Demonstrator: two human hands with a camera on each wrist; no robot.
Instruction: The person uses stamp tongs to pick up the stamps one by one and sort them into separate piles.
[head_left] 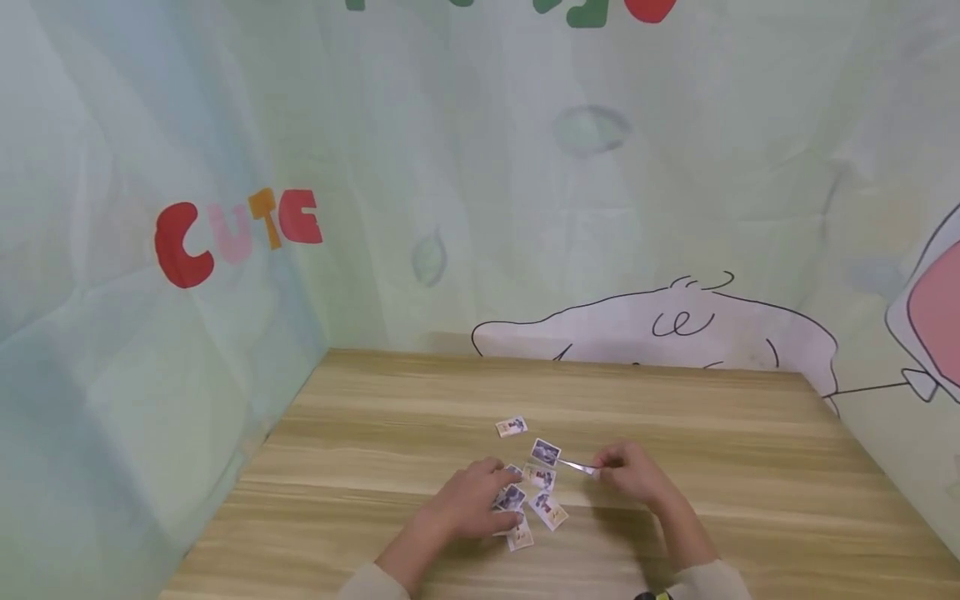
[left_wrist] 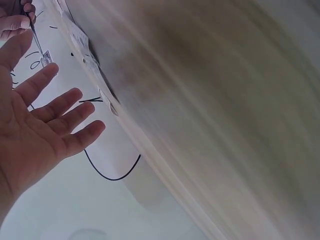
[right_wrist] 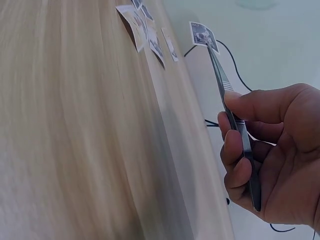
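Note:
My right hand (head_left: 632,472) pinches a pair of metal tweezers (right_wrist: 223,85) between thumb and fingers. Their tips grip the edge of a small dark-printed stamp (right_wrist: 203,36), held up off the table in the right wrist view. In the head view this stamp (head_left: 546,452) appears just beyond a loose group of stamps. My left hand (head_left: 472,500) hovers over that group with its fingers spread, palm seen in the left wrist view, and hides part of it. Near its fingertips lie a dark stamp (head_left: 512,498) and a pale one (head_left: 549,510).
One stamp (head_left: 512,427) lies apart, farther back on the wooden table (head_left: 360,417). Behind and at the left hang printed cloth walls (head_left: 480,208) with coloured letters and line drawings. Several stamps (right_wrist: 131,25) have edges curling up from the tabletop.

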